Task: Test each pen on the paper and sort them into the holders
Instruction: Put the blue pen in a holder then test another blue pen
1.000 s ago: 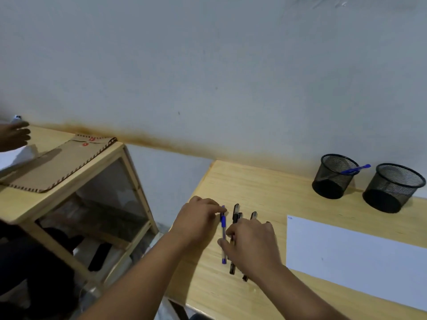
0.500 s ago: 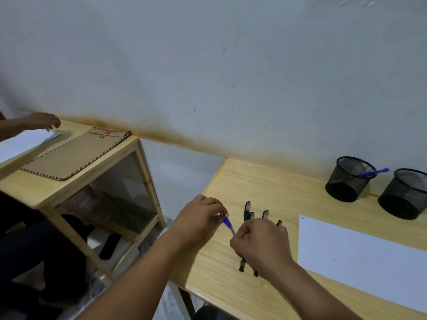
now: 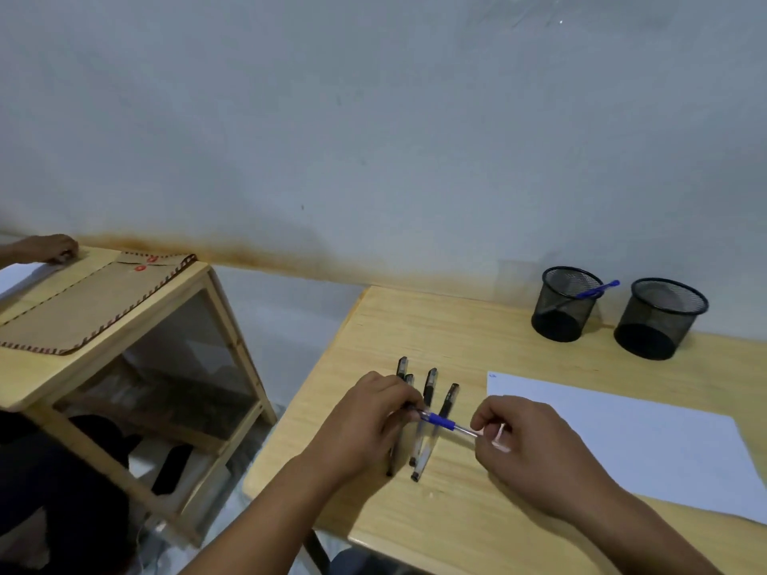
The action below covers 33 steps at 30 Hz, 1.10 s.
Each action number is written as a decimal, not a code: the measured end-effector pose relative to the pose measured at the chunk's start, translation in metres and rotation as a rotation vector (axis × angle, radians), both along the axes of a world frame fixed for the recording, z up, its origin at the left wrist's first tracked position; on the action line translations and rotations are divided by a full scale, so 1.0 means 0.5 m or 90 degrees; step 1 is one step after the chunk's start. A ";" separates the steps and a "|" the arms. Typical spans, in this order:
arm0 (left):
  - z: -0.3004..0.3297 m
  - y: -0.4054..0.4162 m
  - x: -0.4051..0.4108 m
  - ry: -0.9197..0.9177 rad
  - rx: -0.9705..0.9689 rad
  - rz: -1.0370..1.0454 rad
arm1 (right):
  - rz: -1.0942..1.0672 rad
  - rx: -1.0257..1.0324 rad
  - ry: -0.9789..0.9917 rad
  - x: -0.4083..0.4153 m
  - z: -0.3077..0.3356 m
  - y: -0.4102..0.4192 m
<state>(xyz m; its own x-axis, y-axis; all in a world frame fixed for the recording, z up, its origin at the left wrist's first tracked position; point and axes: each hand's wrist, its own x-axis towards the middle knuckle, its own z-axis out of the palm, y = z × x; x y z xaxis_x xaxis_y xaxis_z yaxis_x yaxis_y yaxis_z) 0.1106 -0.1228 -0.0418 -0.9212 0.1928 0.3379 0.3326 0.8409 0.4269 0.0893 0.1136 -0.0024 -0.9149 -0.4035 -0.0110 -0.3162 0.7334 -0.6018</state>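
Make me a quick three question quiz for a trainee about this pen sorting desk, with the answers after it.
1. True or false: both mesh holders already contain a pen.
2. Which colour is the pen held between the left hand and the right hand? A red, B blue, C green.
3. Fill in: the black pens lie on the desk to the ____ of the paper.

Key
1. False: only the left holder has a blue pen; the right holder shows none.
2. B: the held pen is blue.
3. Left.
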 end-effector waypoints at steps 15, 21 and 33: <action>0.020 0.202 0.019 0.074 0.065 -0.071 | -0.027 -0.160 0.006 0.030 -0.010 0.121; 0.015 0.225 0.019 0.074 0.098 -0.062 | -0.077 -0.146 0.022 0.044 -0.021 0.135; 0.013 0.205 -0.033 -0.030 0.139 -0.011 | -0.132 -0.239 -0.052 0.010 -0.046 0.133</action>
